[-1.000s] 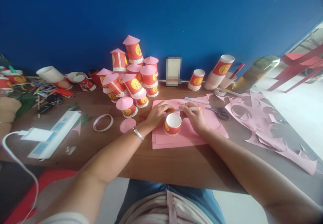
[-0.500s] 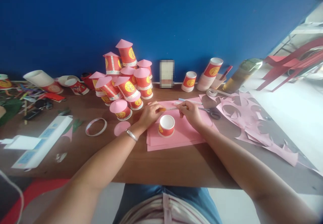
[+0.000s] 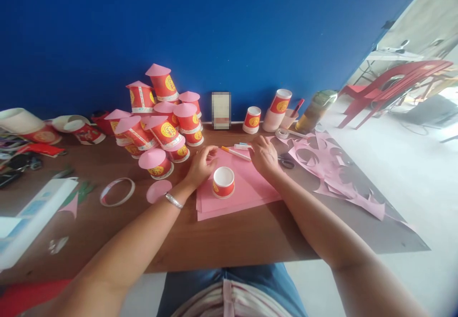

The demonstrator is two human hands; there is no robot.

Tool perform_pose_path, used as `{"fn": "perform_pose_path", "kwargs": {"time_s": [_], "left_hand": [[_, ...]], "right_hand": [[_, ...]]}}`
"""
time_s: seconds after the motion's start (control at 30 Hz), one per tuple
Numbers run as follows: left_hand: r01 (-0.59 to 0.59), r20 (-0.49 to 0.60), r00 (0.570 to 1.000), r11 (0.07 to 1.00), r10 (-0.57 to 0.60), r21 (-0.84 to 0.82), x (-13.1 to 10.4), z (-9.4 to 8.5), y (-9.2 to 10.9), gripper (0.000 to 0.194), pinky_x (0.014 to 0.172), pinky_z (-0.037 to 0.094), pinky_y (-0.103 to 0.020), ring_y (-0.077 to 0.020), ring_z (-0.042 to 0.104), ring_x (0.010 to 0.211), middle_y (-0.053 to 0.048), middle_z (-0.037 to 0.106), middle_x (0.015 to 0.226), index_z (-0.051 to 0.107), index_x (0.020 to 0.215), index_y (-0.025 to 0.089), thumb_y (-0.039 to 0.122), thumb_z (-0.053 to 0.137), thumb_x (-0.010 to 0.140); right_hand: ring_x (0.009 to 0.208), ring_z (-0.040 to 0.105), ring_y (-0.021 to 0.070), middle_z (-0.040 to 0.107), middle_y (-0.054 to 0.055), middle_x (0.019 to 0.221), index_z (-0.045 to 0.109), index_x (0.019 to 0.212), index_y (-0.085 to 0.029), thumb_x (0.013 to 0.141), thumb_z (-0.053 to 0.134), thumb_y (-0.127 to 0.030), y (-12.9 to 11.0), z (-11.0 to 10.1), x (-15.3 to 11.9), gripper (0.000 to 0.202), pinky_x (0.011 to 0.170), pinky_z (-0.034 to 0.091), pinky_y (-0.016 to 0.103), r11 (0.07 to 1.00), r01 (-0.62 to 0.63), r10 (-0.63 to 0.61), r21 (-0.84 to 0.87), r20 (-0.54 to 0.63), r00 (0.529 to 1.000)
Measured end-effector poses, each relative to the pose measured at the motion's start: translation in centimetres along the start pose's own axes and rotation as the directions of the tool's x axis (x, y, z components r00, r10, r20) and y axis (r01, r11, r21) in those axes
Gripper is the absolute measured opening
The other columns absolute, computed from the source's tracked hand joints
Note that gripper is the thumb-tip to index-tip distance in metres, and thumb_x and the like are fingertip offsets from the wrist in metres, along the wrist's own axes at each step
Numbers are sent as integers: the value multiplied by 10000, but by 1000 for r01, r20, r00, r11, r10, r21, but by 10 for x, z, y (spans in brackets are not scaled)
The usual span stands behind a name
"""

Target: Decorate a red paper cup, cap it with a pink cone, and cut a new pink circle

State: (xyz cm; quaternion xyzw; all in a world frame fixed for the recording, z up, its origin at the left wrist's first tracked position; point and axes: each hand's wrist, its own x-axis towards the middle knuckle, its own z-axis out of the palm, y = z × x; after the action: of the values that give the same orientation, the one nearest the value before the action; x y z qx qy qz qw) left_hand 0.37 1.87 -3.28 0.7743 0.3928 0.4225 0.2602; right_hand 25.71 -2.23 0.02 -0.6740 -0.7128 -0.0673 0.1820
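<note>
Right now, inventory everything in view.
Short paper cup: one, red, on sheets
Rectangular paper sheets: several, pink, centre
Slim pen: one, white, on sheets
Cone-topped paper cups: many, red, left
Coneless paper cups: several, red-white, back
Paper disc: one, pink, left
Tape ring: one, white, left
Power strip: one, white, left
Scissors: one, dark, right
Paper scraps: several, pink, right
Bottle: one, amber, right
Plastic chair: one, red, right
Table: one, brown, beneath
Left hand: one, near pen
Right hand: one, near pen

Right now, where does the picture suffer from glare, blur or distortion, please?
Head view, right: glare whitens the floor, and the chair looks stretched and soft; head view, centre: pixelation covers an upright object by the wall, while the cup on the pink paper looks clearer.
</note>
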Motion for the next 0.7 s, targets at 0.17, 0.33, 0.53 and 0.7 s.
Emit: {"fn": "perform_pose_path", "kwargs": {"time_s": [0.17, 0.33, 0.53, 0.7], "left_hand": [[-23, 58, 998, 999, 25, -26, 0, 2, 0, 236, 900, 640, -383, -201, 733, 980, -66, 739, 1075, 688, 1115, 208, 192, 663, 881], [-15, 104, 994, 999, 20, -47, 2, 2, -2, 209, 915, 642, -385, -206, 734, 988, -63, 739, 1046, 708, 1064, 204, 181, 693, 856], [-13, 117, 993, 998, 20, -62, 0, 0, 0, 181, 927, 646, -392, -208, 734, 1005, -79, 730, 1086, 719, 1053, 193, 191, 687, 874], [-23, 103, 994, 998, 29, -60, 0, 2, 1, 125, 897, 655, -380, -208, 731, 993, -77, 727, 1056, 731, 995, 200, 194, 696, 875]], "right_hand": [[1153, 569, 337, 710, 185, 1171, 813, 1054, -169, 989, 476, -130, 18, -3, 17, 346, 937, 452, 425, 983, 0, 29, -183, 155, 988], [1174, 583, 341, 721, 193, 1184, 816, 1048, -162, 945, 520, -93, 28, -4, 31, 320, 943, 451, 421, 974, 27, 17, -226, 192, 981], [1164, 607, 344, 748, 209, 1119, 809, 1044, -119, 924, 514, -68, 29, -6, 39, 323, 918, 455, 414, 969, 22, 34, -248, 218, 975], [1120, 644, 348, 756, 224, 1099, 786, 1069, -93, 924, 540, -108, 27, -15, 43, 286, 952, 449, 439, 972, -26, 63, -232, 152, 986]]}}
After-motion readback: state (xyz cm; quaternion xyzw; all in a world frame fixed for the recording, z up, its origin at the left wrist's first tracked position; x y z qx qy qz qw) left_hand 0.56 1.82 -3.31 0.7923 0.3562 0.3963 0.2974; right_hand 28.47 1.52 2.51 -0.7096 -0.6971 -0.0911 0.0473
